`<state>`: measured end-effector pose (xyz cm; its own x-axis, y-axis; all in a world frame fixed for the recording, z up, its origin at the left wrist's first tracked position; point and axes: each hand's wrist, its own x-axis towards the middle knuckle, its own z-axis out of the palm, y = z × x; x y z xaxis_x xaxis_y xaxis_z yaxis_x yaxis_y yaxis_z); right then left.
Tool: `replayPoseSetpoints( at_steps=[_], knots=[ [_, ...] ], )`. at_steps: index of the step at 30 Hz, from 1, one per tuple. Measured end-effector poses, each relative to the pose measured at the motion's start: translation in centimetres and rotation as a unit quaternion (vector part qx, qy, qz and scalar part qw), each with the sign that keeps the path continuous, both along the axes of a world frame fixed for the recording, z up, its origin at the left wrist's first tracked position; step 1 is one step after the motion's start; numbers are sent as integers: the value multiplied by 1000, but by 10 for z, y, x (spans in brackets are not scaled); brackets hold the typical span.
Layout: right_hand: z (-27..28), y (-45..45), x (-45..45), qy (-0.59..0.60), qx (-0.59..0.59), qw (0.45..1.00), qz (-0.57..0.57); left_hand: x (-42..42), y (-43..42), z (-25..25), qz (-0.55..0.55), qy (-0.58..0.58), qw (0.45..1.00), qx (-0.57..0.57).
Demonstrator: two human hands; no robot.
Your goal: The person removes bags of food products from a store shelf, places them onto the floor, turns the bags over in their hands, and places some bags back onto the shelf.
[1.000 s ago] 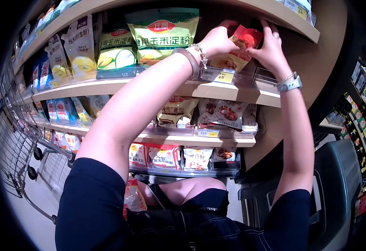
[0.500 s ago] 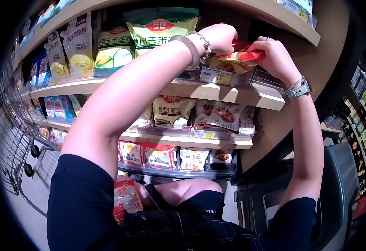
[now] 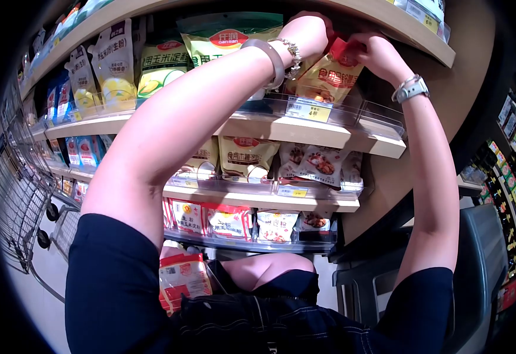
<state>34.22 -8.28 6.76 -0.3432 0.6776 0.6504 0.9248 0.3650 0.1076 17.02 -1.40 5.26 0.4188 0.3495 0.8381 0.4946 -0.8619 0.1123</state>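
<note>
A yellow starch bag (image 3: 330, 76) with a red top stands upright at the right end of the upper shelf, its printed front facing me. My right hand (image 3: 380, 54) pinches the bag's red upper right edge. At its upper left, my left hand (image 3: 308, 35) has its fingers curled round the top corner, with the fingertips partly hidden. To the left of that hand are large green-and-cream corn starch bags (image 3: 228, 38). Below the yellow bag, a price label (image 3: 308, 110) sits on the shelf's clear front guard. A red-and-clear packet (image 3: 184, 277) lies by my lap.
Lower shelves carry more starch bags (image 3: 248, 156) and small white packets (image 3: 277, 225). The upper shelf board (image 3: 382, 26) overhangs my hands. A wire shopping cart (image 3: 22, 194) stands at left, and a dark grey plastic cart or bin (image 3: 476, 259) at right.
The yellow bag has gone from tilted and folded over to upright, with its front now showing. Both hands have risen slightly with its top edge.
</note>
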Motion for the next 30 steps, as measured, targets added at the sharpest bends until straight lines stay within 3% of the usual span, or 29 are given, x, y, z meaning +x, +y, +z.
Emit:
replayPoseSetpoints(
  at_steps=[4,5,8,10,12,14,15,20,21,24,30],
  knots=[
    [4,29,-7,64,-84,994,-24,-7,-13,-2,-41,-35,998,-24],
    [2,39,-4,12,-55,997,-45,-7,-19,-2,-60,-52,996,-27],
    [-10,66,-1,-66,39,995,-70,-11,-42,-23,-96,-144,968,183],
    [-15,71,-10,-30,56,993,-104,-21,-51,-49,-25,-19,980,198],
    [-21,93,-7,-75,133,977,-149,-24,-49,-84,-9,52,993,105],
    [-17,114,-9,-93,125,972,-177,-24,-39,-105,18,103,992,75],
    [-16,122,-8,-124,128,967,-183,-21,-30,-114,2,48,990,129],
    [1,127,-33,-187,21,959,-214,-19,-27,-122,5,-5,989,148],
    [-1,146,-16,-138,46,965,-219,-19,-26,-123,3,-12,988,152],
    [-3,175,-3,-186,110,945,-247,-18,-24,-126,-2,-23,988,155],
    [-12,105,-62,-141,77,949,-272,-18,-23,-127,5,-32,985,169]
  ],
)
